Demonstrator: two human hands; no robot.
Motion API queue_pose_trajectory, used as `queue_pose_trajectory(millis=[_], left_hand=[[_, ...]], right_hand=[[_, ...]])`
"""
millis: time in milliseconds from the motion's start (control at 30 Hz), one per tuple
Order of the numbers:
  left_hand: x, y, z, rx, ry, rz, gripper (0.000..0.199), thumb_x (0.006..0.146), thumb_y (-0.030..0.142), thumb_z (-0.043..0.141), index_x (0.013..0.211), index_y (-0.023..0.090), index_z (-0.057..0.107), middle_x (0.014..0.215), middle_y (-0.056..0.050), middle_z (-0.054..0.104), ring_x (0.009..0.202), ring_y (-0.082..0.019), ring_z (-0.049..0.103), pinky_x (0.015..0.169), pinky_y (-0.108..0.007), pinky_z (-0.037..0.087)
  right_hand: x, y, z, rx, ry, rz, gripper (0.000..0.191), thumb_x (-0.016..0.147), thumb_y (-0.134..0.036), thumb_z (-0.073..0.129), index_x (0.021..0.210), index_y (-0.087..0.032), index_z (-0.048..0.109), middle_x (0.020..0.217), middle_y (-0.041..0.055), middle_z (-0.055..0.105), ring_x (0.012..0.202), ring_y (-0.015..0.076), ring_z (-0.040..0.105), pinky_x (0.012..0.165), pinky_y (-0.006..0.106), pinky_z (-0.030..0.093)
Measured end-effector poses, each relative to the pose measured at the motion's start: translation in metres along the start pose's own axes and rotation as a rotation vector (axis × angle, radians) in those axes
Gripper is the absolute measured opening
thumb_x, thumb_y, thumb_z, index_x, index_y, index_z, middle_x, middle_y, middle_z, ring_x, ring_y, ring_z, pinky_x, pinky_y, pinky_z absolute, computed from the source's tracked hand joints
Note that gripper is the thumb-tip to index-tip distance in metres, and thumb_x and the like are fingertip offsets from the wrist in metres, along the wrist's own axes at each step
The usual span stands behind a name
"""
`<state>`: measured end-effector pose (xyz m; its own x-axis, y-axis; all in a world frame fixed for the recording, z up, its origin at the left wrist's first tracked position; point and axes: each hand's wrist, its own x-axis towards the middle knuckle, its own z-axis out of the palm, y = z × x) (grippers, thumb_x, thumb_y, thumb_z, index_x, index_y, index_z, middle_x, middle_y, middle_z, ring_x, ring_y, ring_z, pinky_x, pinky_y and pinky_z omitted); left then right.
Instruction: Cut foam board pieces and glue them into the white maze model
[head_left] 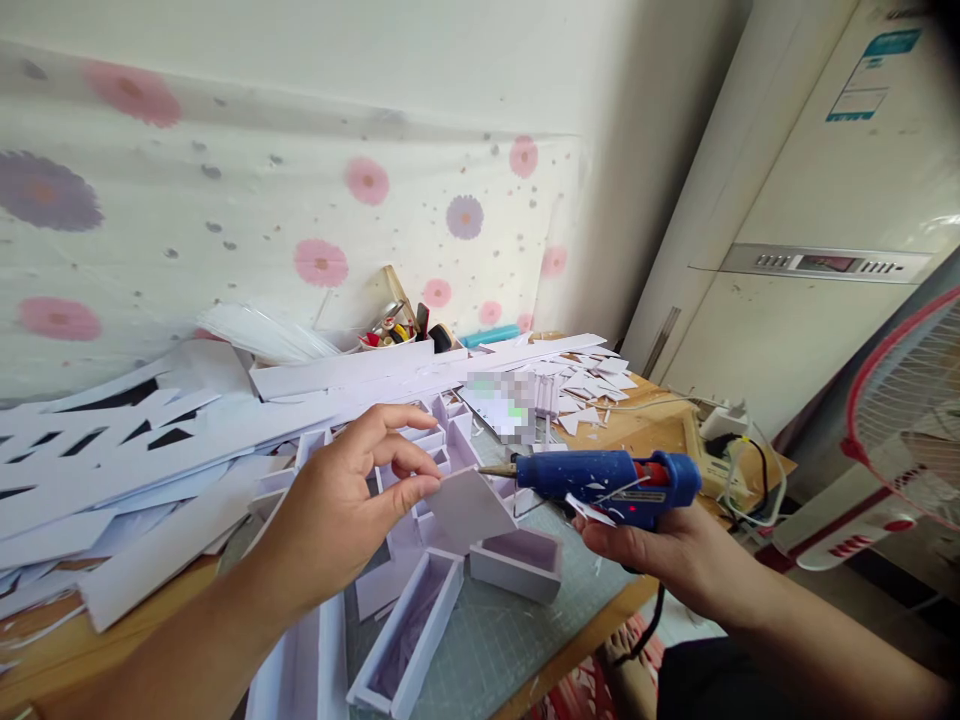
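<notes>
My left hand (367, 490) pinches a flat white board piece (469, 510) by its upper left corner, thumb and fingers closed on it. From the right, my right hand (660, 560) grips a blue hot glue gun (577, 475), whose metal nozzle points left at the top edge of the piece. Whether the tip touches it I cannot tell. Below the piece lie a small open white box (517, 565) and a longer open white box (409, 640). More white compartments stand behind my left hand, partly hidden by it.
A green cutting mat (517, 640) covers part of the wooden table. White board strips and offcuts (172, 440) pile up on the left, small scraps (592, 380) at the back right. A tool holder (390, 335) stands by the wall. A power strip (727, 465) and fan (907, 420) are right.
</notes>
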<state>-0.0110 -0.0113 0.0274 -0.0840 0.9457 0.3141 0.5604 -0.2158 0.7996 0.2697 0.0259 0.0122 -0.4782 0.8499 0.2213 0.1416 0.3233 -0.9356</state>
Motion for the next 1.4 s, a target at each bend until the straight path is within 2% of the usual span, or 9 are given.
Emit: queue_pose_trajectory(millis=[200, 367, 600, 700, 867, 967, 1133, 1233, 1400], left_hand=[[-0.001, 0.0, -0.004, -0.009, 0.021, -0.006, 0.033, 0.079, 0.042, 0.071, 0.107, 0.033, 0.056, 0.077, 0.005, 0.074, 0.083, -0.022, 0.065, 0.084, -0.035, 0.04], [0.002, -0.002, -0.007, -0.037, 0.026, -0.006, 0.035, 0.079, 0.043, 0.071, 0.108, 0.033, 0.055, 0.079, 0.004, 0.074, 0.088, -0.024, 0.065, 0.088, -0.038, 0.039], [0.006, -0.002, -0.011, -0.075, 0.092, -0.011, 0.039, 0.075, 0.044, 0.074, 0.106, 0.031, 0.056, 0.075, 0.003, 0.072, 0.078, -0.023, 0.065, 0.076, -0.036, 0.043], [0.007, -0.003, -0.012, -0.12, 0.109, -0.032, 0.042, 0.074, 0.044, 0.075, 0.108, 0.03, 0.055, 0.074, 0.003, 0.072, 0.074, -0.021, 0.063, 0.075, -0.035, 0.043], [0.009, -0.005, -0.013, -0.268, 0.142, -0.107, 0.048, 0.071, 0.043, 0.079, 0.109, 0.029, 0.054, 0.073, 0.004, 0.072, 0.068, -0.017, 0.061, 0.067, -0.03, 0.043], [0.01, -0.004, -0.01, -0.386, 0.146, -0.149, 0.048, 0.07, 0.038, 0.081, 0.108, 0.028, 0.054, 0.073, 0.004, 0.071, 0.07, -0.016, 0.063, 0.066, -0.028, 0.045], [0.008, -0.001, -0.002, -0.56, 0.093, -0.189, 0.046, 0.072, 0.029, 0.081, 0.109, 0.027, 0.054, 0.072, 0.006, 0.07, 0.069, -0.013, 0.064, 0.067, -0.024, 0.047], [0.007, 0.0, 0.002, -0.635, 0.042, -0.206, 0.047, 0.073, 0.028, 0.08, 0.11, 0.027, 0.052, 0.07, 0.007, 0.069, 0.065, -0.011, 0.061, 0.064, -0.022, 0.046], [0.004, 0.002, 0.005, -0.68, 0.0, -0.21, 0.049, 0.073, 0.029, 0.081, 0.111, 0.026, 0.051, 0.069, 0.007, 0.068, 0.064, -0.01, 0.059, 0.064, -0.022, 0.044]], right_hand=[[-0.002, -0.003, 0.0, 0.037, -0.02, -0.01, 0.007, 0.074, -0.026, 0.074, 0.081, -0.026, 0.074, 0.079, -0.0006, 0.073, 0.083, 0.0227, 0.072, 0.081, 0.033, 0.06], [-0.004, -0.004, -0.002, 0.056, -0.051, 0.01, 0.005, 0.076, -0.027, 0.073, 0.08, -0.026, 0.074, 0.08, -0.0003, 0.074, 0.087, 0.0235, 0.072, 0.086, 0.034, 0.059], [-0.003, -0.004, -0.004, 0.026, -0.042, 0.002, 0.008, 0.075, -0.028, 0.074, 0.082, -0.025, 0.075, 0.08, 0.0019, 0.075, 0.086, 0.025, 0.073, 0.084, 0.034, 0.06], [-0.005, -0.005, -0.006, 0.024, -0.053, -0.009, 0.007, 0.075, -0.028, 0.073, 0.081, -0.025, 0.075, 0.079, 0.0012, 0.075, 0.087, 0.0244, 0.073, 0.083, 0.033, 0.06], [-0.008, 0.002, -0.011, 0.001, -0.034, -0.01, 0.015, 0.077, -0.032, 0.074, 0.09, -0.027, 0.078, 0.089, 0.0026, 0.077, 0.09, 0.0254, 0.073, 0.084, 0.035, 0.06], [-0.01, 0.007, -0.013, 0.005, 0.015, -0.024, 0.017, 0.076, -0.034, 0.076, 0.091, -0.027, 0.078, 0.085, 0.0034, 0.076, 0.084, 0.0259, 0.073, 0.078, 0.036, 0.062], [-0.012, 0.008, -0.008, 0.012, 0.094, -0.091, 0.017, 0.075, -0.031, 0.076, 0.091, -0.027, 0.076, 0.088, 0.0032, 0.076, 0.081, 0.0236, 0.072, 0.075, 0.033, 0.061], [-0.011, 0.006, -0.003, -0.013, 0.152, -0.12, 0.013, 0.075, -0.031, 0.075, 0.087, -0.026, 0.074, 0.08, 0.0026, 0.074, 0.074, 0.0215, 0.07, 0.069, 0.03, 0.061], [-0.007, 0.001, 0.003, -0.066, 0.169, -0.169, 0.011, 0.079, -0.034, 0.07, 0.083, -0.023, 0.07, 0.076, 0.0032, 0.071, 0.072, 0.021, 0.067, 0.067, 0.03, 0.059]])
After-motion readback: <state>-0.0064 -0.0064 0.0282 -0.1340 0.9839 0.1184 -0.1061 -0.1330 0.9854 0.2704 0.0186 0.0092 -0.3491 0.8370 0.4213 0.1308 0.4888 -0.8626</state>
